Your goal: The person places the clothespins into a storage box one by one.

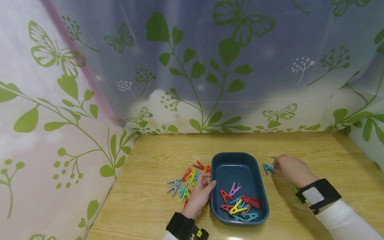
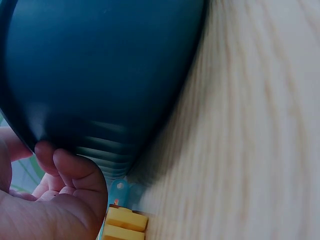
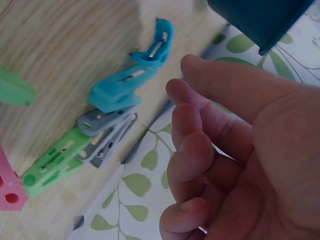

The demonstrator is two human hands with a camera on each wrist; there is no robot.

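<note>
Pegs [image 3: 122,87] beside the right grip: blue ones, just off the fingertips, close enough to need barely any stretch.
Right grip [image 1: 292,170]: thumb and forefinger a narrow gap apart, other fingers loosely bent, nothing in it! Low over the bench [image 1: 150,166], presumably because pegs lie so flat.
Grey pegs [image 3: 102,122]: next out past the blue, then a green peg [image 3: 57,160] and a pink peg [image 3: 9,182], strung in a rough row.
Tray [image 1: 234,170]: dark blue, between the grips, handy for both.
Left grip [image 1: 198,196]: pinching the tray's left rim, likely to stop it sliding.
Pegs in the tray: red, yellow, purple, blue, grey, bunched toward the near end, lying every which way as if dropped.
Left pile [image 1: 191,175]: mixed colours on the bench, just beside the tray, part hidden by the left grip.
Cloth [image 1: 186,56]: leaf-and-butterfly print, hanging behind it all.
</note>
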